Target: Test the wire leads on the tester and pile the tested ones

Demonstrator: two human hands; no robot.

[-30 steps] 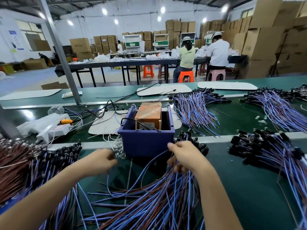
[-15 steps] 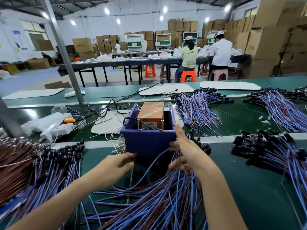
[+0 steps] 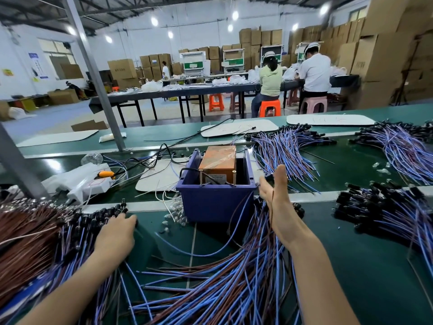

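The tester is an orange box [image 3: 216,164] standing inside a blue bin [image 3: 215,204] at the middle of the green bench. My right hand [image 3: 278,200] stands edge-on against the bin's right side, fingers straight up. A thin wire lead [image 3: 272,208] runs down its palm under the thumb, its black plug by the fingertips. A fan of blue and brown leads [image 3: 225,285] lies below that hand. My left hand [image 3: 114,234] lies palm down on the pile of leads [image 3: 46,233] at the left, fingers curled over black plugs; its grip is hidden.
More lead piles lie at right [image 3: 386,214], behind the bin [image 3: 285,151] and at the far right [image 3: 403,146]. Small clear bulbs [image 3: 175,214] lie left of the bin. A white power strip [image 3: 93,186] and cables sit at the left, beside a slanted metal post [image 3: 103,95].
My left hand has moved from the front of the bin leftward onto the left pile. My right hand rose from the centre bundle and straightened beside the bin's right edge.
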